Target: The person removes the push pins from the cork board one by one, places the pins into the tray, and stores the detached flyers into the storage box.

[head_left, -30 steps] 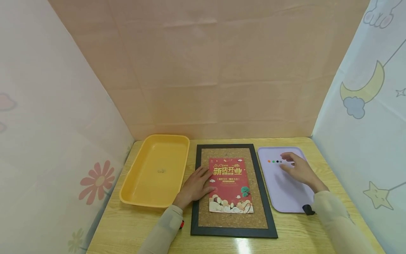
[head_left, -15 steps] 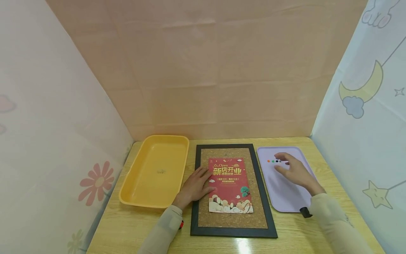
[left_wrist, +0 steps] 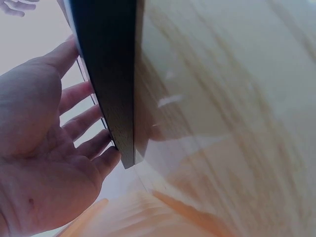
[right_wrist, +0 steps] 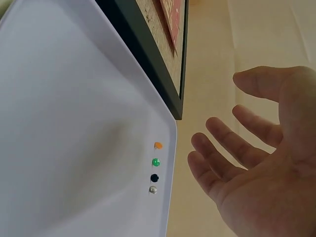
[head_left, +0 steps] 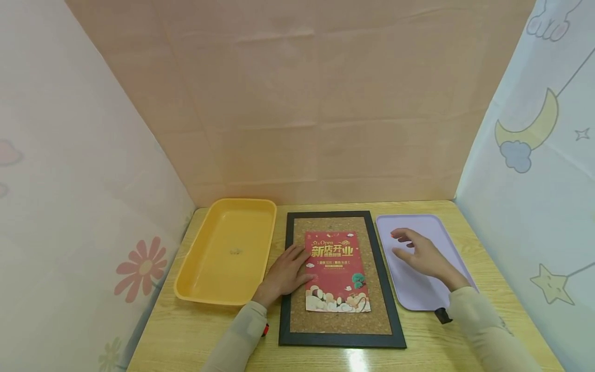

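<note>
A red flyer (head_left: 337,266) with gold lettering lies on a black-framed cork board (head_left: 341,325) in the head view. My left hand (head_left: 285,274), fingers spread and relaxed, rests across the board's left side, its fingertips on the flyer's left edge. Over the lilac tray (head_left: 418,297) hovers my right hand (head_left: 423,253), fingers loosely bent with nothing between them. In the right wrist view, a short row of small pins lies near the tray's edge: an orange pin (right_wrist: 158,145), a green pin (right_wrist: 156,162), a black pin (right_wrist: 154,177) and a clear one. My right hand hides most of them in the head view.
A yellow tray (head_left: 218,297) stands left of the board on the wooden table (head_left: 204,336). A small black object (head_left: 443,315) shows by my right sleeve. Behind the table hangs a beige cloth (head_left: 297,103), with patterned cloths at both sides.
My right hand has moved left over the lilac tray, from beside the pins to above them, covering most of the row. My left hand stays on the flyer and board.
</note>
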The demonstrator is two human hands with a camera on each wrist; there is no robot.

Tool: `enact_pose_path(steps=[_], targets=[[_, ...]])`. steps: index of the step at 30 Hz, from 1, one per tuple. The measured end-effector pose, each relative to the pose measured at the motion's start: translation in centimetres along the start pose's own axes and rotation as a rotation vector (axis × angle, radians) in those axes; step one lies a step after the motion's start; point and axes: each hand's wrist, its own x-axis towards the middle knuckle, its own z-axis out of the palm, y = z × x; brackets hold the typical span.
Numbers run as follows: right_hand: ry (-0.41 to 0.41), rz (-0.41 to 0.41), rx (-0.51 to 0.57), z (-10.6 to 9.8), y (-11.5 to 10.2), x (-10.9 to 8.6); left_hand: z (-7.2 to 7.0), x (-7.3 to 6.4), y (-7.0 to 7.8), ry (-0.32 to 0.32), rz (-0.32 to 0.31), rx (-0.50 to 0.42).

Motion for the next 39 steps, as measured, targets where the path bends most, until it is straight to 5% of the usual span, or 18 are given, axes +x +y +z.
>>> enact_pose_path(steps=[25,39], targets=[[-0.137,-0.026,0.027,2.2,-1.8,0.6,0.3,0.4,-0.2,0.04,0.021,0.039],[-0.207,-0.004,0.086,3.0,-2.9,0.5,0.2,0.2,0.5,0.175,-0.059,-0.167]])
